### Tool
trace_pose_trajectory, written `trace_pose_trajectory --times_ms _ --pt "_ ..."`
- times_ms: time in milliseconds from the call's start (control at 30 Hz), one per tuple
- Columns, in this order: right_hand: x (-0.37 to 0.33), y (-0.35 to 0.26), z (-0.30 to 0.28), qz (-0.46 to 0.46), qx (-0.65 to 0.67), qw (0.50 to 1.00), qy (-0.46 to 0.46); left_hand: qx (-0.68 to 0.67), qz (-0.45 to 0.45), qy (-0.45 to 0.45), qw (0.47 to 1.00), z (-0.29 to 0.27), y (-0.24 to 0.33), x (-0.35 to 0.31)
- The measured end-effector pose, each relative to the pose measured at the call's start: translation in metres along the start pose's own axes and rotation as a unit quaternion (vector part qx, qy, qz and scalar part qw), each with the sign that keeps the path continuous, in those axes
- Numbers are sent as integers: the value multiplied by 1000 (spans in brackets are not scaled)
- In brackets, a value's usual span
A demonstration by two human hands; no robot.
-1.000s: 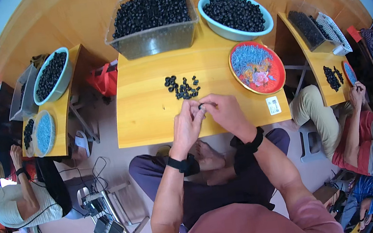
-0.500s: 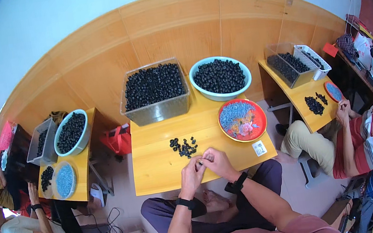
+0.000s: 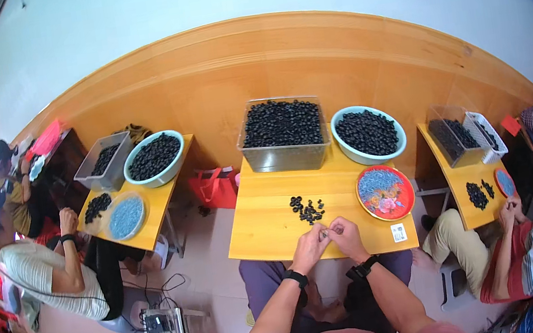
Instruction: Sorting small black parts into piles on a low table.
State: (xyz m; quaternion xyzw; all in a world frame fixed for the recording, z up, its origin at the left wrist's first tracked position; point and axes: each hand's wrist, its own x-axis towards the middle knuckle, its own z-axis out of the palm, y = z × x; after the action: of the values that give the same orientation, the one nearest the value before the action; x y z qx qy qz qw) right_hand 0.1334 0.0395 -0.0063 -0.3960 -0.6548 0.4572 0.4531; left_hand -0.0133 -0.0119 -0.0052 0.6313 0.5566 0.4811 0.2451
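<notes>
Table: yellow wood, its near edge before my knees (image 3: 261, 228).
Bin: rectangular, clear plastic, full of black pieces; far side (image 3: 286, 157).
Basin: round, pale blue plastic, similarly filled; right of the bin (image 3: 350, 148).
Tray: round, red, floral, yellow-rimmed; right side (image 3: 405, 194).
My hands, two: left hand (image 3: 308, 248) and right hand (image 3: 346, 237), together above the near edge. Left fingers pinched on the piece listed last; right fingers curled just beside, grip uncertain.
Label: white, rectangular, near the right corner (image 3: 399, 232).
Slivers: thin, blue, heaped in the tray (image 3: 380, 183).
Loose pieces: small, black, clustered beyond my hands (image 3: 307, 213).
Held piece: small, dark, largely hidden at my left fingertips (image 3: 323, 233).
Change: my view has lifted, showing more wall; hands remain together, so I judge the handling continues.
</notes>
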Motion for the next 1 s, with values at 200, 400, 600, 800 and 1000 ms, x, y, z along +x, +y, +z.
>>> trace_pose_trajectory --times_ms 200,400,600,800,1000 --pt "-1 -11 -1 6 -27 1000 -12 19 -34 -22 999 -4 4 1" --pt "0 3 -3 7 -24 1000 -9 30 -18 -35 999 -2 4 1" --pt "-2 -5 0 7 -41 998 -38 40 9 -14 999 5 -11 -6" --pt "-6 -3 -3 23 39 999 -18 20 -27 -6 999 5 1 -6" --pt "1 40 3 22 71 997 -4 22 -30 17 999 15 -28 -2"
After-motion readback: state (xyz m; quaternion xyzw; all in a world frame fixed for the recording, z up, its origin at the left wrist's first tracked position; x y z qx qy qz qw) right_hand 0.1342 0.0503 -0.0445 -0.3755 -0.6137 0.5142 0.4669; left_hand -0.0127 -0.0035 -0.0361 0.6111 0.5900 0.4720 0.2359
